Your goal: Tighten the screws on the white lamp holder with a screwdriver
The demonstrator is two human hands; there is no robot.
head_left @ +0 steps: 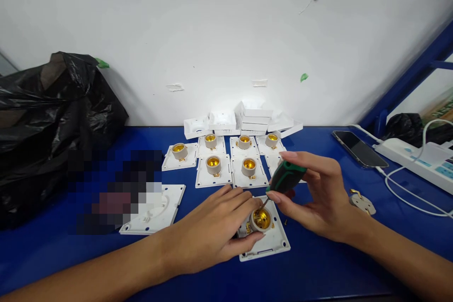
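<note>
My right hand [314, 198] grips a screwdriver [287, 177] with a black and green handle, its shaft slanting down into a lamp holder [262, 220]. The lamp holder has a pale ceramic rim and a brass-coloured threaded inside. It sits on a white square plate [265, 249] lying on the blue table. My left hand [226, 219] is closed around the holder's left side, with fingers and thumb pressing it against the plate. Part of the plate is hidden under that hand. A tiny brass screw [285, 222] lies just right of the plate.
Several plates with lamp holders [213, 165] stand in rows behind my hands, before stacked white boxes [253, 115]. A bare plate [170, 207] lies left, beside a blurred patch. A loose ceramic piece [363, 203], phone [359, 148] and power strip [417, 160] are right; a black bag [60, 127] is far left.
</note>
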